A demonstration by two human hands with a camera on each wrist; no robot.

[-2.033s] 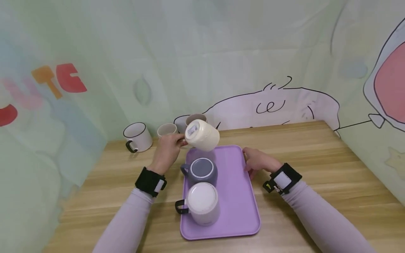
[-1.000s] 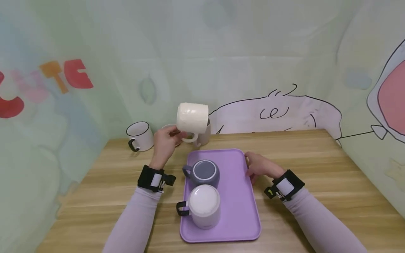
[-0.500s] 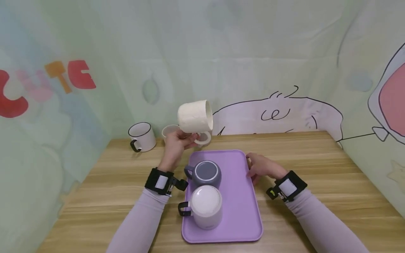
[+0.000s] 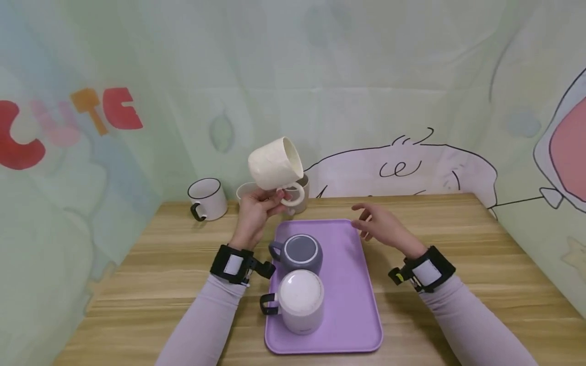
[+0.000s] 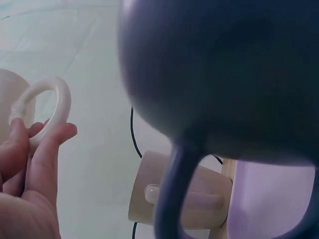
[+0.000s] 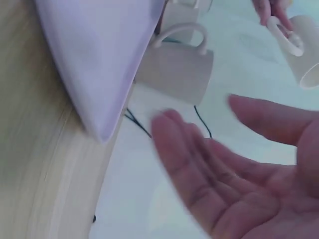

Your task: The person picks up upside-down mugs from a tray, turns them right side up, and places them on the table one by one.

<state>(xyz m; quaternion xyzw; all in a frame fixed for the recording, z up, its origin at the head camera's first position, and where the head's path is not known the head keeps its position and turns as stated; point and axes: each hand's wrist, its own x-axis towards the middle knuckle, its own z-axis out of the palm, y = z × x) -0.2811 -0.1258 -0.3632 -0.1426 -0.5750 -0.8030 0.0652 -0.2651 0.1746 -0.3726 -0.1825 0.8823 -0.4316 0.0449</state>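
My left hand (image 4: 255,211) pinches the handle of a cream mug (image 4: 274,163), held tilted in the air above the back of the table with its mouth to the right. In the left wrist view the fingers grip the ring handle (image 5: 62,102). My right hand (image 4: 382,227) hovers beside the back right corner of the purple tray (image 4: 343,305), fingers loosely bent and holding nothing, as the right wrist view also shows. Upside down on the tray's left side are a dark grey-blue mug (image 4: 300,251) and a white mug (image 4: 301,300) with a black handle.
Along the back of the wooden table (image 4: 151,264) stand a white mug (image 4: 208,201) with a black rim and handle, a pale cup (image 4: 245,189) partly behind my left hand, and a beige mug (image 4: 302,198). A printed cloth (image 4: 348,101) hangs behind.
The cream mug has turned from bottom toward me to mouth toward the right, while being raised by my left hand. My right hand has let go of the tray's right edge and lifted.
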